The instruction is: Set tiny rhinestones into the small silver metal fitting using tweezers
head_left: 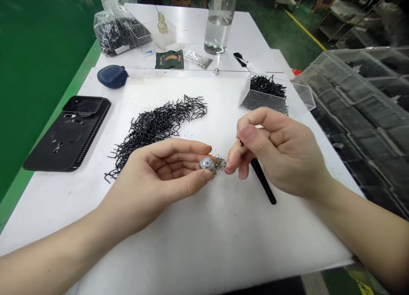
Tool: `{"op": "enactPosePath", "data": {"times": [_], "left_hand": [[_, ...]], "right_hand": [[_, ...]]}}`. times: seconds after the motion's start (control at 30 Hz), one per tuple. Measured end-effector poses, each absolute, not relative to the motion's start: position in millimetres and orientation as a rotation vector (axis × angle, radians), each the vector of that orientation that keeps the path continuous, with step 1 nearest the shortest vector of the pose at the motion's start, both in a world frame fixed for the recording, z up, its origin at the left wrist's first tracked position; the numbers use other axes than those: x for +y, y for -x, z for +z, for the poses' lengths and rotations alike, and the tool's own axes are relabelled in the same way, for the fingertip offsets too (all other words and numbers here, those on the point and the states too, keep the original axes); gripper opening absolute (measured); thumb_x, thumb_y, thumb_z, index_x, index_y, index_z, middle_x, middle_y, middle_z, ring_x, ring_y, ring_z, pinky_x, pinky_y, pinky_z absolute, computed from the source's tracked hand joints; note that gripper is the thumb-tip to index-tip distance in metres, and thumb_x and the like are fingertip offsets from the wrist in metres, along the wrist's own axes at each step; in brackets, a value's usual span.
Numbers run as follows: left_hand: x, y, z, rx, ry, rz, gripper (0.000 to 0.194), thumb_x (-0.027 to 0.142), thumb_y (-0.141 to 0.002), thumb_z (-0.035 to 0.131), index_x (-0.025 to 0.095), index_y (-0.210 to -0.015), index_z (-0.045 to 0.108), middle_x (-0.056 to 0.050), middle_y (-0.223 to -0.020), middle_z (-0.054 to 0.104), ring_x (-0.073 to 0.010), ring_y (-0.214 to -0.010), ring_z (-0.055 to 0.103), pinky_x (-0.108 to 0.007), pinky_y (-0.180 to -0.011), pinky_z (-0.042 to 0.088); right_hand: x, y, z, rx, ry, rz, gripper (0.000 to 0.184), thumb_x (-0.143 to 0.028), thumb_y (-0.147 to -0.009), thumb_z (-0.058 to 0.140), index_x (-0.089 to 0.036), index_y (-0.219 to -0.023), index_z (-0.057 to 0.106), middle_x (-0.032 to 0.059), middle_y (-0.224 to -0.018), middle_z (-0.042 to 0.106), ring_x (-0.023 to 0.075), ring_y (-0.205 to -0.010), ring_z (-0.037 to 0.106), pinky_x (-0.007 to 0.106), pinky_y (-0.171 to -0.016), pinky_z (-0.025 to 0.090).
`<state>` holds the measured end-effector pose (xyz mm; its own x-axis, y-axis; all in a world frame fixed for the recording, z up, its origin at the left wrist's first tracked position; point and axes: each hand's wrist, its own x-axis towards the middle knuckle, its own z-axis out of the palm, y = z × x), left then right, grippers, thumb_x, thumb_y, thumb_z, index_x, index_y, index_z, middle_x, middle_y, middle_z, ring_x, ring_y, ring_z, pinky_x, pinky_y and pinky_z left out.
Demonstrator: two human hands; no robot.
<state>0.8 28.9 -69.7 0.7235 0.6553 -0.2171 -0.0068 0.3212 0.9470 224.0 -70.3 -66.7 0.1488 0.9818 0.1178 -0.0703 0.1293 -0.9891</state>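
Between the thumb and fingertips of my left hand point(166, 171) is a small grey, rounded piece point(207, 163) with a dark square mark on its face. My right hand point(275, 148) is close by on the right, thumb and index finger pinched together. A tiny dark bit point(242, 143) shows at that pinch; its kind is too small to tell. A slim black tool point(263, 182) slants out below the right hand, its upper end hidden; I cannot tell whether it is held or lying. Tiny metallic grains point(220, 165) lie scattered on the white mat point(204, 235) behind the grey piece.
Bent black wire-like pieces point(156, 122) are heaped beyond my left hand. A clear box point(263, 101) of short black pieces stands at right. Around them are a black phone point(68, 133), a blue rounded object point(112, 76), a bottle of clear liquid point(217, 33) and a bagged black bundle point(118, 33).
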Motion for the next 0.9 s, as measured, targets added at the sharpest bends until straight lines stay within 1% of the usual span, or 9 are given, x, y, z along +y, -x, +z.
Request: {"op": "enactPosePath", "data": {"times": [0.07,0.1,0.17,0.23,0.33,0.43,0.57,0.73,0.9], "left_hand": [[30.0,-0.8,-69.1,0.659,-1.151,0.472,0.021,0.025,-0.084,0.106,0.033,-0.098,0.094,0.004,-0.098,0.091,-0.0108,-0.092,0.086,-0.010,-0.087,0.069],[30.4,-0.8,-68.7,0.655,-1.139,0.465,0.019,0.025,-0.084,0.106,0.032,-0.097,0.093,0.004,-0.097,0.091,-0.0111,-0.092,0.087,-0.011,-0.087,0.069],[30.8,-1.4,-67.9,0.636,-1.109,0.454,0.018,0.022,-0.086,0.105,0.031,-0.096,0.093,0.004,-0.097,0.091,-0.0108,-0.092,0.087,-0.009,-0.087,0.068],[31.2,-2.1,-67.4,0.616,-1.077,0.454,0.017,0.018,-0.089,0.102,0.030,-0.098,0.094,0.005,-0.096,0.091,-0.0101,-0.092,0.087,-0.007,-0.086,0.067],[32.1,-2.7,-67.5,0.597,-1.070,0.455,0.017,0.016,-0.092,0.098,0.032,-0.099,0.094,0.006,-0.096,0.091,-0.0091,-0.091,0.087,-0.005,-0.083,0.066],[33.1,-2.9,-68.3,0.589,-1.074,0.445,0.017,0.017,-0.094,0.097,0.032,-0.100,0.094,0.006,-0.097,0.091,-0.0094,-0.093,0.087,-0.005,-0.085,0.066],[33.2,-4.4,-68.6,0.583,-1.031,0.443,0.022,0.011,-0.090,0.098,0.031,-0.099,0.095,0.005,-0.097,0.092,-0.0111,-0.093,0.088,-0.007,-0.087,0.067],[31.6,-4.8,-66.8,0.585,-0.964,0.440,0.020,0.009,-0.088,0.100,0.027,-0.095,0.092,0.005,-0.096,0.092,-0.0130,-0.092,0.089,-0.012,-0.089,0.071],[31.5,-4.0,-68.2,0.575,-0.985,0.435,0.018,0.011,-0.088,0.101,0.026,-0.095,0.092,0.004,-0.098,0.092,-0.0121,-0.094,0.089,-0.011,-0.091,0.070]], "right_hand": [[-70.9,-224.5,-66.5,-1.177,1.153,0.943,0.015,-0.026,-0.110,0.081,-0.026,-0.097,0.072,-0.0047,-0.075,0.080,0.0102,-0.060,0.073,0.021,-0.052,0.056],[-71.1,-225.0,-66.1,-1.236,1.171,0.872,0.016,-0.024,-0.109,0.082,-0.026,-0.096,0.074,-0.0043,-0.079,0.079,0.0095,-0.065,0.072,0.021,-0.053,0.055],[-71.2,-225.7,-65.3,-1.366,1.178,0.742,0.016,-0.023,-0.104,0.087,-0.026,-0.092,0.077,-0.0032,-0.088,0.078,0.0101,-0.078,0.073,0.023,-0.062,0.057],[-71.1,-225.9,-64.4,-1.430,1.159,0.699,0.015,-0.022,-0.100,0.092,-0.026,-0.090,0.080,-0.0032,-0.091,0.079,0.0112,-0.085,0.073,0.025,-0.067,0.059],[-71.9,-224.4,-62.9,-1.415,1.171,0.699,0.018,-0.014,-0.095,0.095,-0.027,-0.091,0.084,-0.0054,-0.090,0.083,0.0113,-0.081,0.076,0.026,-0.066,0.060],[-73.5,-221.3,-61.1,-1.391,1.190,0.704,0.026,-0.006,-0.092,0.094,-0.031,-0.096,0.088,-0.0064,-0.095,0.087,0.0127,-0.083,0.080,0.027,-0.066,0.064],[-74.4,-219.3,-60.3,-1.357,1.181,0.665,0.041,0.000,-0.091,0.090,-0.036,-0.111,0.091,-0.0063,-0.099,0.087,0.0131,-0.084,0.081,0.026,-0.069,0.068],[-76.6,-221.0,-63.5,-1.454,1.205,0.571,0.027,-0.010,-0.097,0.089,-0.035,-0.105,0.092,-0.0036,-0.102,0.089,0.0170,-0.091,0.083,0.031,-0.075,0.071],[-79.5,-221.2,-64.5,-1.480,1.208,0.441,0.028,-0.011,-0.098,0.087,-0.036,-0.109,0.092,-0.0016,-0.101,0.088,0.0194,-0.091,0.081,0.036,-0.074,0.069]]}}
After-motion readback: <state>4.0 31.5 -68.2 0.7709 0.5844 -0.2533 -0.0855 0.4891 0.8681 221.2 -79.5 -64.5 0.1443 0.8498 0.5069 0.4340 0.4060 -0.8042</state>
